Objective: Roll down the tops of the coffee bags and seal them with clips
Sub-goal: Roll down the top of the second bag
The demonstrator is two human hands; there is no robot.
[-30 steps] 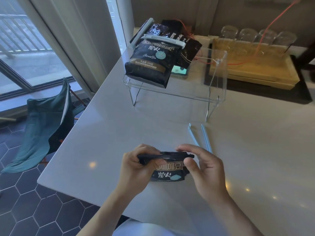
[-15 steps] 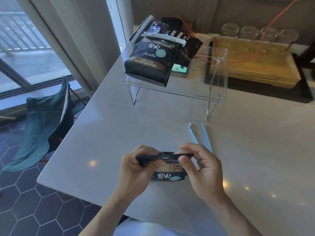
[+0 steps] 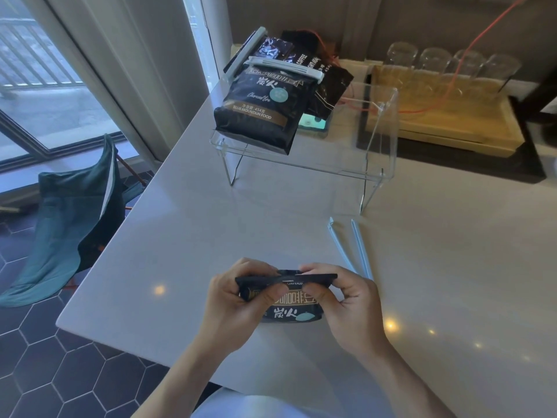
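A black coffee bag (image 3: 289,310) stands on the white table (image 3: 187,242) in front of me. My left hand (image 3: 236,300) pinches the left end of its folded top, and my right hand (image 3: 346,303) pinches the right end. The top edge is bent over toward me. A pale blue clip (image 3: 349,247), spread into two long arms, lies on the table just behind my right hand. On the clear acrylic rack (image 3: 376,140) at the back lean other coffee bags; the front one (image 3: 259,113) carries a white clip (image 3: 286,67) across its top.
A wooden tray (image 3: 452,122) with upturned glasses (image 3: 452,64) sits at the back right on a dark mat. An orange cable (image 3: 482,34) crosses it. A teal folding chair (image 3: 75,212) stands on the hexagon-tiled floor left of the table edge.
The bag's top has been folded further down toward me, with both hands turning it. The hands stayed in nearly the same place.
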